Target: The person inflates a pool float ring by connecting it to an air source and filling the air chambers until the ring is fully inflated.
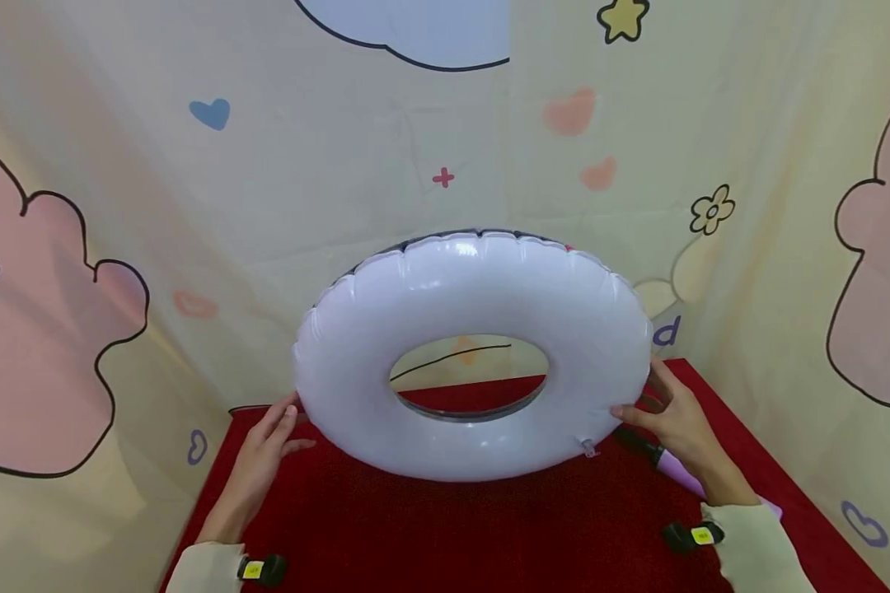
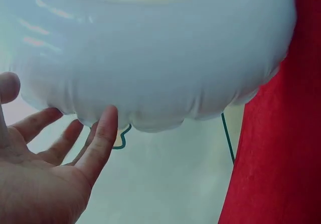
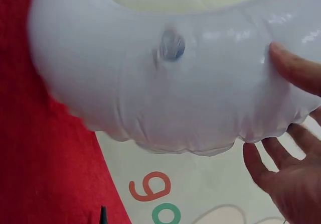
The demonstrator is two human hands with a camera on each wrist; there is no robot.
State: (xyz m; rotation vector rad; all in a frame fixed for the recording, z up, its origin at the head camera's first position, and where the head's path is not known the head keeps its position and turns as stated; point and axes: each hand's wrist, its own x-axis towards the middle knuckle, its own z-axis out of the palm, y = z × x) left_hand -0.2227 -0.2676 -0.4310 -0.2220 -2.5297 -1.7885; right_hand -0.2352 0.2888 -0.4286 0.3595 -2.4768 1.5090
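A white inflatable swim ring (image 1: 460, 449) stands tilted up over the red table, its near face toward me. A small clear valve (image 3: 173, 45) sticks out of that face, low on the right side. My left hand (image 1: 259, 461) is at the ring's left edge, its fairly straight fingers touching the scalloped seam; in the left wrist view the thumb (image 2: 7, 87) is off to the side. At the opposite edge my right hand (image 1: 678, 424) grips the ring, thumb on the near face and fingers around the outer seam. The ring's far side is dark along its top rim.
A purple and black rod-like tool (image 1: 678, 471) lies on the red table cover (image 1: 445, 535), partly beneath my right forearm. Behind and at both sides hangs a pale printed curtain (image 1: 326, 165). Each wrist wears a black strap device (image 1: 263, 570).
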